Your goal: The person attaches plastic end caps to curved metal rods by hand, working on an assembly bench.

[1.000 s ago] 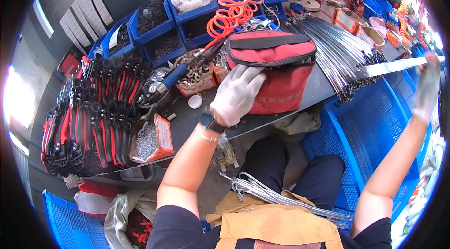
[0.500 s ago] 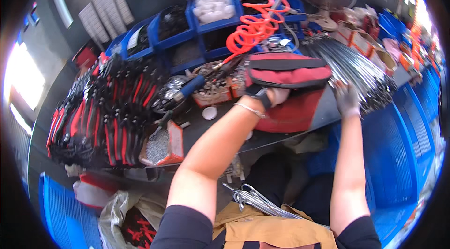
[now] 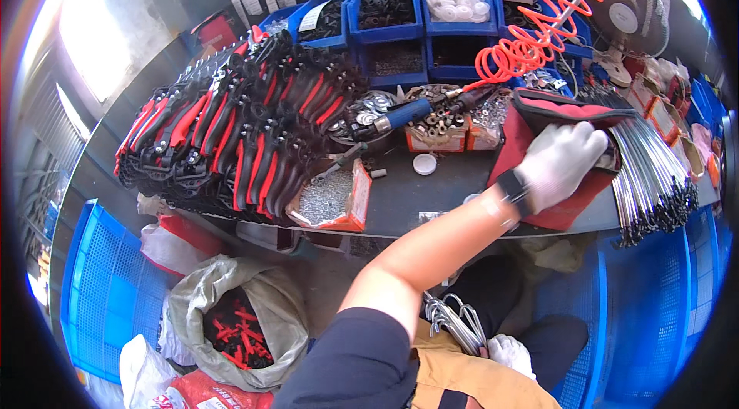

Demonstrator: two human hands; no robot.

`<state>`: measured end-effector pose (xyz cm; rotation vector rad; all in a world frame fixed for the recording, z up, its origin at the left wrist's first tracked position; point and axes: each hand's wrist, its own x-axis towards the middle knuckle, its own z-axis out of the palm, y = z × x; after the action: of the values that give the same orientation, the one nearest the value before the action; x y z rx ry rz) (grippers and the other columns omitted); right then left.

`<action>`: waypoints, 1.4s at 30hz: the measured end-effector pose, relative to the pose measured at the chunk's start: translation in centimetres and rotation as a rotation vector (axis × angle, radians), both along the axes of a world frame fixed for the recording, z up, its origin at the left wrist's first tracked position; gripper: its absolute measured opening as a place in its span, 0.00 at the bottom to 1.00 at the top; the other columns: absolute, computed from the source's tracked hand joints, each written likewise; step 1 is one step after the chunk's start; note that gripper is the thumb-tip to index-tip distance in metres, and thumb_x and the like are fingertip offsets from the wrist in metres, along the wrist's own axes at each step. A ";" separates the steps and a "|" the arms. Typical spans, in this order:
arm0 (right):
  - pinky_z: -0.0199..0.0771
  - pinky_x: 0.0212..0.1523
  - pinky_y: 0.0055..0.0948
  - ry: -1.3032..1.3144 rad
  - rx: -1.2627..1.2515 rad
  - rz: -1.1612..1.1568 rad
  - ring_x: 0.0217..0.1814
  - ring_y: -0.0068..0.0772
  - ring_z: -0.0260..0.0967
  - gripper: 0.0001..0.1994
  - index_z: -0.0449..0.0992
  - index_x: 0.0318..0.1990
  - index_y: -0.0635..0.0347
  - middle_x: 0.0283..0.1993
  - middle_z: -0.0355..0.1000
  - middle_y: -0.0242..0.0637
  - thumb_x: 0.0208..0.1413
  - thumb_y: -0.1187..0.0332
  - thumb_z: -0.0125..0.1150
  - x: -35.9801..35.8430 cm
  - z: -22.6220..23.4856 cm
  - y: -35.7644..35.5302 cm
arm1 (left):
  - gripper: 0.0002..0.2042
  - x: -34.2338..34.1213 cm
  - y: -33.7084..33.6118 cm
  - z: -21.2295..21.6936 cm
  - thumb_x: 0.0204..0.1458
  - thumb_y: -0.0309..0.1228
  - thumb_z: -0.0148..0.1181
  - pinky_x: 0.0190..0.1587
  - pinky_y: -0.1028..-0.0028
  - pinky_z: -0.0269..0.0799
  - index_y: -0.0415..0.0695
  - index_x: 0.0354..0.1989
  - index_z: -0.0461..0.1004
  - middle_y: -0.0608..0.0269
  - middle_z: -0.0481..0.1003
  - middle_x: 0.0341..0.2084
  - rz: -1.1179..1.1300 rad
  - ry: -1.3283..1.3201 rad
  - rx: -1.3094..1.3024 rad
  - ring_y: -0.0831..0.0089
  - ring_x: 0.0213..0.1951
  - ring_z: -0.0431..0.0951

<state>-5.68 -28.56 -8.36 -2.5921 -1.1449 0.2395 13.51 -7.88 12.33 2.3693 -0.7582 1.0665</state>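
Observation:
A red bag with black trim (image 3: pixel 512 140) lies at the right of the bench, its flap raised and its mouth gaping. My left hand (image 3: pixel 566 166), in a white glove, is at that mouth with its fingers curled over the edge; the fingertips are partly hidden. Low on my lap lies a bundle of bent metal rods (image 3: pixel 456 324), shiny and looped at one end. My right hand (image 3: pixel 510 355), also gloved, is closed at the right end of the bundle, and its forearm is out of sight behind the tan apron (image 3: pixel 469 382).
Red-and-black handles (image 3: pixel 231 140) pile up on the left, by a box of small metal parts (image 3: pixel 327 197). A blue-bodied tool (image 3: pixel 400 116) lies mid-bench before blue bins (image 3: pixel 385 28). Straight metal rods (image 3: pixel 654 170) lie right of the bag. An orange coiled hose (image 3: pixel 523 51) hangs above.
My right hand has gone from the bench beside the straight rods down to the bundle on my lap. My left hand has come out of the bag onto its edge. The view has swung left.

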 end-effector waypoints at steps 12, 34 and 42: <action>0.61 0.19 0.22 1.041 0.654 -0.604 0.14 0.20 0.58 0.15 0.70 0.42 0.63 0.14 0.60 0.28 0.62 0.60 0.44 3.7 10.7 2.4 | 0.11 -14.2 5.7 -10.3 0.58 0.28 0.52 0.37 0.80 0.67 0.39 0.48 0.67 0.67 0.70 0.34 -0.177 0.535 -1.483 0.82 0.32 0.69; 0.60 0.21 0.19 0.748 0.769 -0.454 0.18 0.16 0.56 0.21 0.62 0.60 0.61 0.17 0.60 0.28 0.58 0.76 0.43 6.4 14.3 7.6 | 0.11 -13.6 7.2 -12.6 0.50 0.26 0.60 0.43 0.74 0.69 0.41 0.42 0.71 0.61 0.72 0.36 0.301 0.296 -1.111 0.72 0.39 0.73; 0.59 0.21 0.17 0.890 0.823 -0.412 0.18 0.15 0.56 0.21 0.62 0.60 0.62 0.17 0.60 0.26 0.59 0.75 0.44 5.6 14.9 6.6 | 0.11 -13.3 5.9 -12.3 0.50 0.24 0.59 0.43 0.76 0.69 0.41 0.42 0.70 0.61 0.72 0.35 0.307 0.109 -0.856 0.73 0.39 0.73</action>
<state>-0.05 -21.99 6.55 -1.6107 -0.2652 0.5904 0.21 -1.95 0.02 1.7824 0.1251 1.0741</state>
